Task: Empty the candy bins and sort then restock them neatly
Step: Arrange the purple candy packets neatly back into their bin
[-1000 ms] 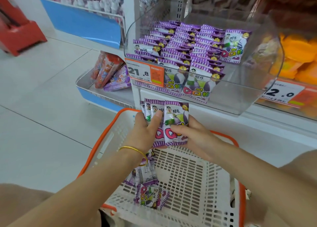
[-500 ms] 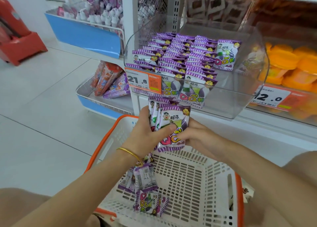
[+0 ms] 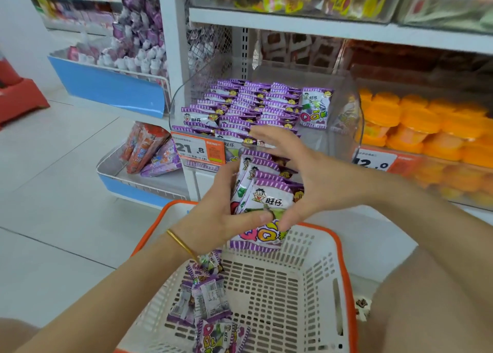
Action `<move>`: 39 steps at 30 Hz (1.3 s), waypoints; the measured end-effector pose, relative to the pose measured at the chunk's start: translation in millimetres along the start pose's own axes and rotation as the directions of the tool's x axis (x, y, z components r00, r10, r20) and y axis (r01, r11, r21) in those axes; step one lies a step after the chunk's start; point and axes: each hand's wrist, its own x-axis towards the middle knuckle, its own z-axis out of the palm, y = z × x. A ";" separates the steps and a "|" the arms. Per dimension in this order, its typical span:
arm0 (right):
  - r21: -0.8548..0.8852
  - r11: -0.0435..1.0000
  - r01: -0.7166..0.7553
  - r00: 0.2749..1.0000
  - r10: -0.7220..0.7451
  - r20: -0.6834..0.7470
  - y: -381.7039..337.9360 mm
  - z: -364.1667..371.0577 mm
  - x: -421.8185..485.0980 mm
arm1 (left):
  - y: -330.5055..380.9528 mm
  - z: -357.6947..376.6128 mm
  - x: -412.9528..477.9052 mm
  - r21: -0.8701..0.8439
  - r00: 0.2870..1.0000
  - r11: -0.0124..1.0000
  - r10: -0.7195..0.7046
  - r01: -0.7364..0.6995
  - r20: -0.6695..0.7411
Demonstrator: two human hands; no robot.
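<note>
A stack of purple-and-white candy packets (image 3: 266, 198) is held upright between both hands, just below the front of the clear plastic bin (image 3: 344, 128). My left hand (image 3: 221, 214) grips the stack from the left, thumb across the front packet. My right hand (image 3: 306, 171) cups it from the right and top, thumb on the front. Inside the bin, rows of the same packets (image 3: 248, 107) stand lined up, one packet (image 3: 316, 107) facing front at the right. Several loose packets (image 3: 210, 307) lie in the white basket (image 3: 306, 286) with an orange rim below my hands.
An orange price tag reading 21.8 (image 3: 198, 149) hangs on the bin's front. Orange candies (image 3: 426, 123) fill the bin to the right. Red and purple bags (image 3: 149, 149) lie in a tray at lower left. The tiled floor (image 3: 53, 192) lies to the left.
Both hands have lifted the packet stack up from over the basket toward the bin's front. The fanned packets are now squared into a tighter stack, and my right hand has moved over its top.
</note>
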 end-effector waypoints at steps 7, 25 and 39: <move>-0.161 0.980 -0.114 0.992 0.102 -0.079 -5.4 -38.0 -10.2 | 23.5 2.3 46.9 0.101 0.989 0.983 0.150 -0.151 0.013; -0.343 0.870 -0.354 0.835 0.129 -0.535 48.8 -134.5 16.6 | 32.5 8.2 200.5 0.446 0.979 0.878 0.202 -0.171 -0.023; -0.323 0.679 -0.660 0.751 0.589 -0.297 136.5 -155.4 117.6 | -2.2 -3.3 204.6 0.931 0.970 0.364 -0.229 0.004 0.085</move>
